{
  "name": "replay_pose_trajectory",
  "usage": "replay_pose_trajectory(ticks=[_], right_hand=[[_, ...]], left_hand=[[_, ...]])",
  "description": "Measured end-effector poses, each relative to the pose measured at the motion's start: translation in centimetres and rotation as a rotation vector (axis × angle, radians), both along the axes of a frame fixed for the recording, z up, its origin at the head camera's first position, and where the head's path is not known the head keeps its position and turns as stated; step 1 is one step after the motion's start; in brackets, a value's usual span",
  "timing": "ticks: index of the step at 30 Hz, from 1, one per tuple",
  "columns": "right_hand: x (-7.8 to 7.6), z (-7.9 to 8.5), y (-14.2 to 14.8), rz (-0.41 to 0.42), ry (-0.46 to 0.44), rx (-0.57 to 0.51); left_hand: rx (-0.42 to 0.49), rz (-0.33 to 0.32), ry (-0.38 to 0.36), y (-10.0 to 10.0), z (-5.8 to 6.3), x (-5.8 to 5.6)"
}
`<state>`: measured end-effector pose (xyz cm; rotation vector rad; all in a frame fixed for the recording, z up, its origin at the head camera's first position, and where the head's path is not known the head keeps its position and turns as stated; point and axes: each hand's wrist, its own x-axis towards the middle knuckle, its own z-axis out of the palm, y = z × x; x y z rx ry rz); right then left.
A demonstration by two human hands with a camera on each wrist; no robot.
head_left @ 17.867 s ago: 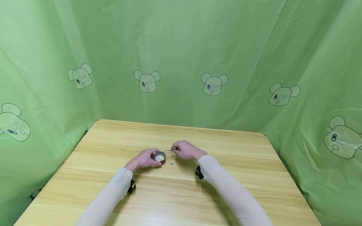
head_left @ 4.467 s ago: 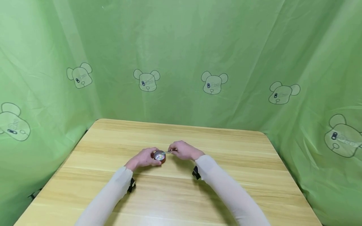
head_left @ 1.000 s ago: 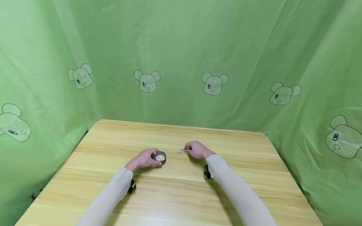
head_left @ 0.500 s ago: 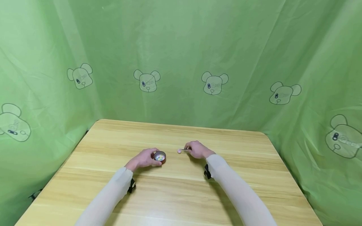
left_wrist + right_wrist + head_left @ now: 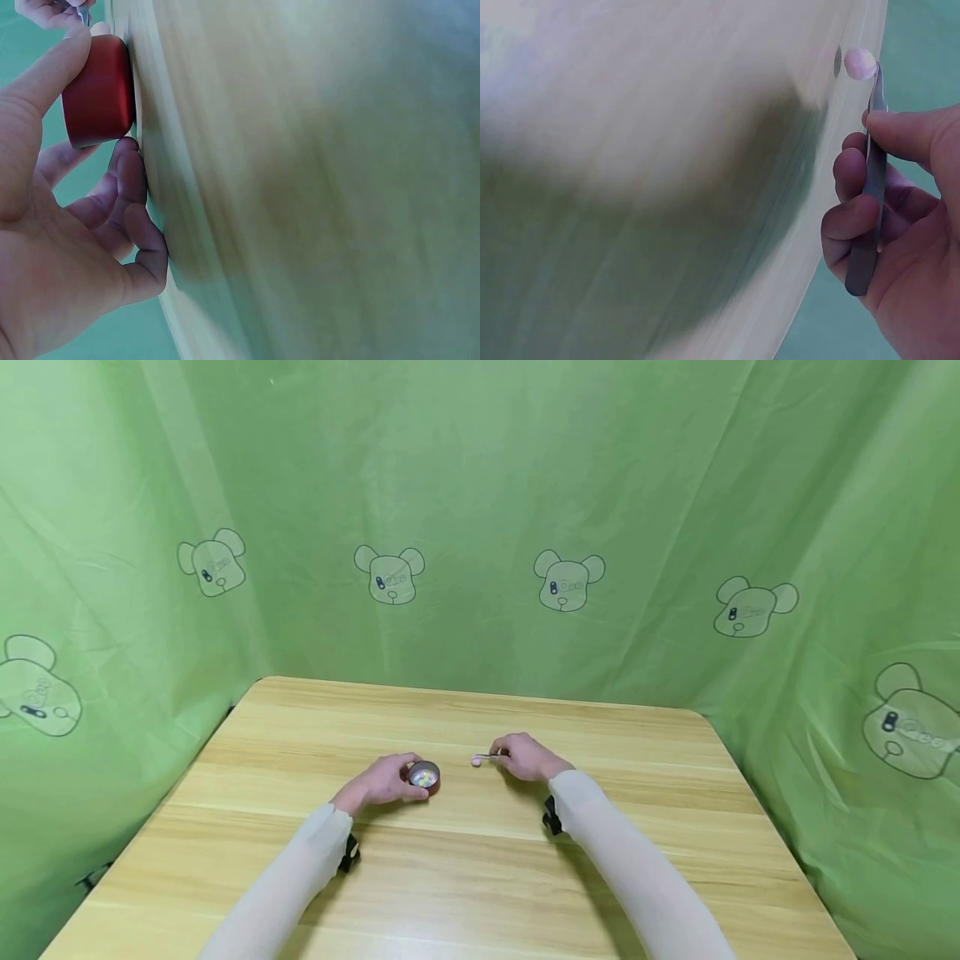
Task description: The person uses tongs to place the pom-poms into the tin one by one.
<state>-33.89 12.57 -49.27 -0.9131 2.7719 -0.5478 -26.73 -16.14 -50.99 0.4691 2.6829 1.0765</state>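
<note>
My left hand (image 5: 385,779) grips a small round red tin (image 5: 101,91) from its left side, between thumb and fingers. Its mouth faces up in the head view, and several pastel pieces (image 5: 425,779) lie inside. To the right of the tin, my right hand (image 5: 522,757) holds metal tweezers (image 5: 871,191) pointing left. At the tweezers' tips is a small round pink piece (image 5: 860,64). In the right wrist view a thin gap separates the piece from its shadow on the table. Whether the tips fully clasp it is hard to make out.
Both hands work over the middle of a light wood-grain table (image 5: 450,877). A green curtain (image 5: 480,485) with bear-head prints surrounds its back and sides.
Two small pieces beside the tin in the oldest frame are gone from the table. The tweezers were over the tin, then moved right; the pink piece has since shifted very slightly right.
</note>
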Motion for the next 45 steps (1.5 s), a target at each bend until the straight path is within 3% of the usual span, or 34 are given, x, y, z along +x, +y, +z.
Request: replay_pose_trajectory(ticks=[22, 32, 45], right_hand=[[0.5, 1.7, -0.2, 0.055, 0.035, -0.044], [1.2, 2.5, -1.0, 0.067, -0.005, -0.078], [2.4, 3.2, -2.7, 0.135, 0.076, -0.066]], left_hand=[[-0.009, 0.006, 0.002, 0.1, -0.1, -0.1], [-0.007, -0.003, 0.012, 0.1, 0.1, 0.0], [0.010, -0.006, 0.002, 0.2, 0.2, 0.2]])
